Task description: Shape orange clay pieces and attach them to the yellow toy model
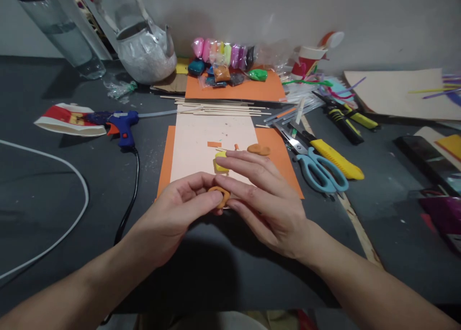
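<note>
A small piece of orange modelling clay (224,194) with a hollowed middle is between my hands, above the near edge of the pale sheet. My left hand (187,200) grips it, with the thumb pressed into the hollow and the fingers curled behind. At its right side, my right hand (272,200) pinches the rim between thumb and index finger, while the other fingers stretch forward. Just beyond the fingertips lies a yellow clay block (221,162), partly covered by my right hand. Another flattened orange clay piece (258,149) rests farther right.
Blue-handled scissors (322,171), a yellow cutter (336,159) and pliers (345,118) lie to the right. A blue glue gun (124,127) with its cord is on the left. Wooden sticks (223,109) cross the pale sheet (190,152). Behind stand a kettle (144,51) and clay packets (226,54).
</note>
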`<state>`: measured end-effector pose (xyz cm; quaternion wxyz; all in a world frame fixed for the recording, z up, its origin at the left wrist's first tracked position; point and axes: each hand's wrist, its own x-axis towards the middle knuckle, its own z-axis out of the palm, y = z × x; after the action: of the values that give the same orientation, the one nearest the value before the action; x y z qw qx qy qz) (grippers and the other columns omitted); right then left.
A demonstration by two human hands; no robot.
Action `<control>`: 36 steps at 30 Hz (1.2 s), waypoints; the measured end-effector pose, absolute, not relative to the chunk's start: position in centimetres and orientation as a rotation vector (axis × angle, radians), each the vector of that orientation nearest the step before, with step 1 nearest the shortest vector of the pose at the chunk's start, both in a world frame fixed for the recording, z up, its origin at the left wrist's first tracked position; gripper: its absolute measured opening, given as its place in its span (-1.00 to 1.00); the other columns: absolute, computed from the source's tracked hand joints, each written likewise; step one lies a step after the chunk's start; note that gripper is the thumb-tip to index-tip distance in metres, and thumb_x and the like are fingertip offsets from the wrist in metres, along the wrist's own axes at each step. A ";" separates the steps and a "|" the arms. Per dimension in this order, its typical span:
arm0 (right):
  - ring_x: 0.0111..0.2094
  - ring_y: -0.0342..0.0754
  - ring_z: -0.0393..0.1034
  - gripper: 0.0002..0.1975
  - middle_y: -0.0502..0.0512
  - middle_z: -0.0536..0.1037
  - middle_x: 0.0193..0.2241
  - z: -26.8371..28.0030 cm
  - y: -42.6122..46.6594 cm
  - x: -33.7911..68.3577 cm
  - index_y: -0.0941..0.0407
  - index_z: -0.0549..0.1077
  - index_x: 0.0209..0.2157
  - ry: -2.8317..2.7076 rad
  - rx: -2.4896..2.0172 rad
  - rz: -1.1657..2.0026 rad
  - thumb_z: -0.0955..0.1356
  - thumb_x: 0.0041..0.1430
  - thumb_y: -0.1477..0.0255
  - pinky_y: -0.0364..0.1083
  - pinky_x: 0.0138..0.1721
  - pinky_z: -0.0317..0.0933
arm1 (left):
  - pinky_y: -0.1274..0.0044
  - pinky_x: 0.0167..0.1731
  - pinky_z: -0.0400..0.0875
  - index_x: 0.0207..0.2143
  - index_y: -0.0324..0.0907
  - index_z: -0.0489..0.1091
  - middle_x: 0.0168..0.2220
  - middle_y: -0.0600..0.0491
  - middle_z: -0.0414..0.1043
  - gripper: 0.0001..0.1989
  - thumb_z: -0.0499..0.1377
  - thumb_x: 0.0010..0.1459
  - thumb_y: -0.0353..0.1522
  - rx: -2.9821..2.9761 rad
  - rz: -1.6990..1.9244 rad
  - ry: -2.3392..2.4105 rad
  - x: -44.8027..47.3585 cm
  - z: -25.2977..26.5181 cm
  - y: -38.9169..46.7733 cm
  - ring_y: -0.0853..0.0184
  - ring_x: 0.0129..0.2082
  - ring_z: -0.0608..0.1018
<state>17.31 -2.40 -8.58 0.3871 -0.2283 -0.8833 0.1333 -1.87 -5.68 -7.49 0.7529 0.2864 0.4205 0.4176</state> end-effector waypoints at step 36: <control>0.44 0.26 0.08 -0.49 0.50 0.35 0.32 -9.3 -3.1 16.8 0.28 0.33 0.26 -2.374 -0.725 0.212 0.24 0.47 0.25 0.40 0.39 0.00 | 0.67 -0.32 0.41 -0.30 -0.18 0.61 -0.42 0.13 0.53 -0.90 0.42 0.09 -0.40 0.487 0.967 0.910 -1.4 -7.2 -6.1 0.46 -0.37 0.51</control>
<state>16.79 -3.12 -9.33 0.3196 -0.2757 -0.9030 0.0808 -1.40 -6.11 -7.21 0.7603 0.2237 0.4181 0.4440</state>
